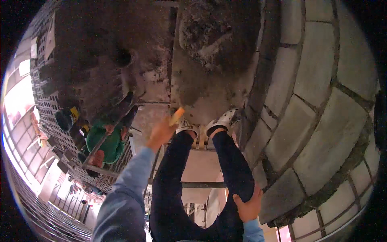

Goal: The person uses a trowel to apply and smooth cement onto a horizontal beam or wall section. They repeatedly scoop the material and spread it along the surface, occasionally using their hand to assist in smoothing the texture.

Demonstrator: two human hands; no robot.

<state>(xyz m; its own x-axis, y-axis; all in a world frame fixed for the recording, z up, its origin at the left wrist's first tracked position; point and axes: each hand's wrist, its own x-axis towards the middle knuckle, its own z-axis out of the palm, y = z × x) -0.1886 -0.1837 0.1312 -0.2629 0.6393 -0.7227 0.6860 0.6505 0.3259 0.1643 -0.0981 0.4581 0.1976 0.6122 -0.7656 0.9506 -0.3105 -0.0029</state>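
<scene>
In the head view, the left hand (pixel 161 131) is gripping an orange piece (pixel 177 115), holding it left of the block wall (pixel 322 121). The right hand (pixel 248 205), just beside the wall, is lying spread over the right leg (pixel 229 161). A grey heap (pixel 205 30) is resting left of the wall; a person in green (pixel 100 139) is showing farther left.

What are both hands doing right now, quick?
Left hand: closed, holding a small orange object; I can't tell what it is.
Right hand: open, resting on the dark right trouser leg.
</scene>
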